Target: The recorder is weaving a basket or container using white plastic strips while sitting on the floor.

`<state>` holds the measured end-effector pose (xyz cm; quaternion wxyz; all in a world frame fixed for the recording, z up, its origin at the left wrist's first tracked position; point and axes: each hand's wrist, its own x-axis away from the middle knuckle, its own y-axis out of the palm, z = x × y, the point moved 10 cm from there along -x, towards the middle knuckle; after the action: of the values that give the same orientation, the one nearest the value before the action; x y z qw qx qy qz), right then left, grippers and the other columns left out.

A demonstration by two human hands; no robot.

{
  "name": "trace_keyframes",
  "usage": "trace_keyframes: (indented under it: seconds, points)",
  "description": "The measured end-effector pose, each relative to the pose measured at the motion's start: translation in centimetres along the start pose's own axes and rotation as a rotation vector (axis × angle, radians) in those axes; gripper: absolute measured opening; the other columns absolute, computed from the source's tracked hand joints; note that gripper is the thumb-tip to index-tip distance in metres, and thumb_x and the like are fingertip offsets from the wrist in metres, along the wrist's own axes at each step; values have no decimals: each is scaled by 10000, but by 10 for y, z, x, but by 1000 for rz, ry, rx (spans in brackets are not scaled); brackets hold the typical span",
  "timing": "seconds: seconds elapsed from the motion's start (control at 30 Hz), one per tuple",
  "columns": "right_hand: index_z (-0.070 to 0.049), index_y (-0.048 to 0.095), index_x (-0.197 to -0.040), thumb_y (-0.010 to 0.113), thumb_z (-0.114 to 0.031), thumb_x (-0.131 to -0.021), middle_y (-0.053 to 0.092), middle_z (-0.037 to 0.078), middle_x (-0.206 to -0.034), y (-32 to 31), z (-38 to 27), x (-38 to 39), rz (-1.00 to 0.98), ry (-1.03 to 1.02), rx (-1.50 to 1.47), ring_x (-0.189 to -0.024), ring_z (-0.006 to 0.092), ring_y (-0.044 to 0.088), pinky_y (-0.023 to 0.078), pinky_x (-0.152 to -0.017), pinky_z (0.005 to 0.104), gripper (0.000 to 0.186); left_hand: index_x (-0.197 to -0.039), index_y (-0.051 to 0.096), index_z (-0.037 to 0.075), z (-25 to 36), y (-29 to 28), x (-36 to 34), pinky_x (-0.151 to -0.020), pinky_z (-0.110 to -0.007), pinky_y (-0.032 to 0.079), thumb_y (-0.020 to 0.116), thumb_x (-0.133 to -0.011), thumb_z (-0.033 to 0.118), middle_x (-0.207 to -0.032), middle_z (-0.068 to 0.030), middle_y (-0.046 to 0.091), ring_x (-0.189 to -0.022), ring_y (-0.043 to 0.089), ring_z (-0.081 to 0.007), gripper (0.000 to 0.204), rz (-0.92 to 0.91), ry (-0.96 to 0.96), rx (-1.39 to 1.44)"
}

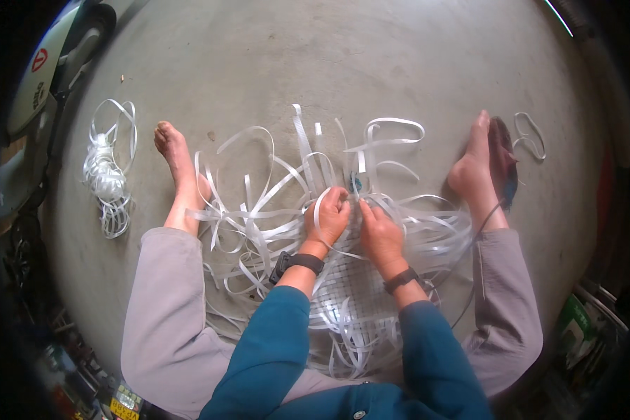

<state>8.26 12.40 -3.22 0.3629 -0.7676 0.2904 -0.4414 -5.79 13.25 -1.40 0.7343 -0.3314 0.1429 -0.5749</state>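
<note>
A: Start with what's hidden: the checkered, woven sheet of white flat strips [353, 283] lies on the floor between the two legs, and the forearms cover both its sides. Its lower edge sinks into a tangle near the lap.

B: And the hands? The left hand [327, 217] sits at the far end of the weave, fingers bent in and nearly closed, a white loop crossing in front of it. I can't tell what they pinch.

A: The right hand [380, 234] is just beside it, index finger [365, 208] pointing forward, the others curled under. Whether it grips a strip, I can't tell either; the contact is too small to read.

B: A small blue-green patch [357, 183] shows just beyond the fingertips, too blurred to identify.

A: Now texture! Glossy, ribbon-like loose white strips [259, 203] curl and fan out on both sides, some standing up in loops, against the matte grey concrete floor [315, 63].

B: Room at the edges: concrete stretches ahead of the strip ends to the top rim. Well left, beyond the left foot [178, 157], lies a knotted white strip bundle [105, 175]; at right, a dark shoe [501, 157] is partly hidden behind the right foot [473, 164].
</note>
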Motion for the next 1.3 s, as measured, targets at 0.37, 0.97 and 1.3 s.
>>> trace_keyframes:
  seconds: [0.37, 0.97, 1.3]
  points:
    - [-193, 369, -1425, 399, -278, -999, 598, 123, -1192, 8, -4, -6, -69, 7, -43, -983, 211, 668, 529, -887, 415, 435, -979, 635, 148, -3, 1, 0, -638, -435, 506, 673, -776, 171, -761, -76, 652, -730, 649, -319, 208, -3, -56, -11]
    - [-154, 502, -1300, 507, -138, -899, 654, 112, -1035, -12, -3, -4, 69, -4, -246, -888, 269, 667, 523, -777, 421, 401, -974, 610, 84, 14, 17, -12, -717, -487, 521, 623, -807, 134, -902, -178, 670, -851, 642, -402, 175, -33, 124, -72]
    - [-133, 576, -1230, 567, -61, -844, 686, 105, -948, -40, 7, 10, 296, 33, -546, -835, 301, 667, 520, -716, 425, 393, -967, 572, 73, 18, 12, -9, -630, -449, 480, 699, -791, 142, -803, -138, 616, -742, 612, -353, 228, 3, 132, -66]
